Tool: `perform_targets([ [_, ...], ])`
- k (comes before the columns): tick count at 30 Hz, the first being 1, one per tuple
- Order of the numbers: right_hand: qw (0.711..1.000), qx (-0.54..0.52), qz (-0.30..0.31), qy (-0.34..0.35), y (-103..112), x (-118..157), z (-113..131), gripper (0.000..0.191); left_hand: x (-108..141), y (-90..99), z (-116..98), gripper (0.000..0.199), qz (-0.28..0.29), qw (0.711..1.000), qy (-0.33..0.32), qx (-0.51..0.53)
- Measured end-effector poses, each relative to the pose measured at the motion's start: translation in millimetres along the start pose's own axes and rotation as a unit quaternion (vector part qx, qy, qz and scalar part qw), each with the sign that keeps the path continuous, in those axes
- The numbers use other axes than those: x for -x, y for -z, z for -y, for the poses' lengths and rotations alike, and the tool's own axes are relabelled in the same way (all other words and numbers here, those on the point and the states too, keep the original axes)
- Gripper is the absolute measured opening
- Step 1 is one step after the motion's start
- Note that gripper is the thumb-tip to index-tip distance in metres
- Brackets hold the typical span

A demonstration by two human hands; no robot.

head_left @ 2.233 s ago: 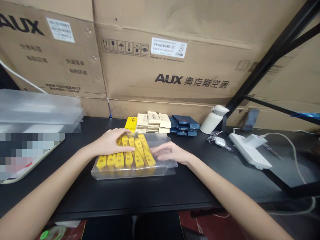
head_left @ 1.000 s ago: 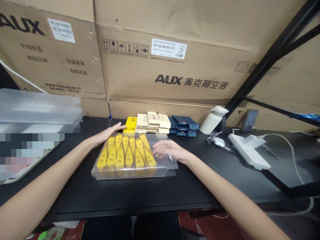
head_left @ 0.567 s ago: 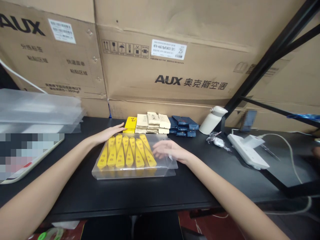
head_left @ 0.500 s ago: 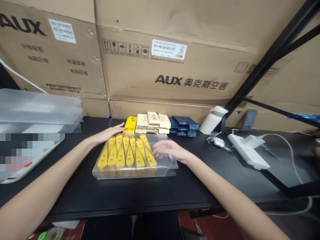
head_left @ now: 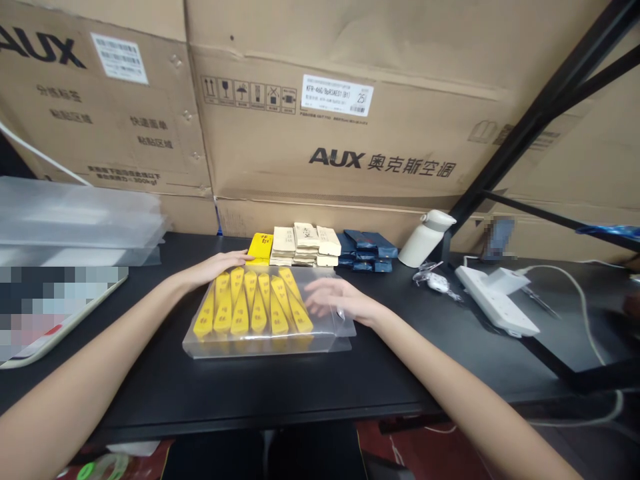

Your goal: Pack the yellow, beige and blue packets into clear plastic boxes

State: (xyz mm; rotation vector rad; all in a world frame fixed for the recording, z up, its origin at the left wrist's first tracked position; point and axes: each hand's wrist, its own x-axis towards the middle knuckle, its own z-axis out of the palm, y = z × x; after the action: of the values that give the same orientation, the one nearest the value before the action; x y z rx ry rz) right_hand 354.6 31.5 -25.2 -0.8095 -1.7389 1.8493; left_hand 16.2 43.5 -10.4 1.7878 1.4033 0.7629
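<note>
Our left hand (head_left: pixel 215 268) holds its fingers outstretched, nearly together, at the edge of the yellow packet stack (head_left: pixel 261 248). Our right hand's (head_left: pixel 345 300) fingers, loosely curved, slightly apart, sit inside the clear plastic bag (head_left: pixel 323 343) of yellow packets (head_left: pixel 258 313) on the black tabletop (head_left: pixel 280 387).

L hand (head_left: pixel 216 267) & R hand (head_left: pixel 347 301) bare, w/ slim fingers (head_left: pixel 235 256); forearms (head_left: pixel 135 327) bare too.

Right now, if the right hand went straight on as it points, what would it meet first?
Probably the rightmost yellow packets in the clear bag, though depth is unclear through the film.
</note>
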Motion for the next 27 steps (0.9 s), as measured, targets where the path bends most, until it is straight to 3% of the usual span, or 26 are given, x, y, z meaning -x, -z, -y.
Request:
perform_targets([
  [5,1.000,0.010,0.008,0.007,2.1,-0.4,-1.3,0.030,2.9,0.8,-10.7,0.062,-0.005,0.998,0.027,-0.060],
  [9,1.000,0.021,-0.005,0.005,2.5,-0.5,0.1,0.030,5.1,-3.3,-16.5,0.074,-0.012,0.998,0.048,-0.036],
  [14,1.000,0.026,-0.010,0.003,2.7,-1.5,0.0,0.030,1.9,-4.3,-6.9,0.069,0.010,1.000,0.023,0.013],
  [27,0.999,0.026,-0.015,-0.010,-0.2,0.3,4.8,0.029,3.5,-7.4,-2.0,0.068,-0.045,0.999,-0.009,0.004],
])
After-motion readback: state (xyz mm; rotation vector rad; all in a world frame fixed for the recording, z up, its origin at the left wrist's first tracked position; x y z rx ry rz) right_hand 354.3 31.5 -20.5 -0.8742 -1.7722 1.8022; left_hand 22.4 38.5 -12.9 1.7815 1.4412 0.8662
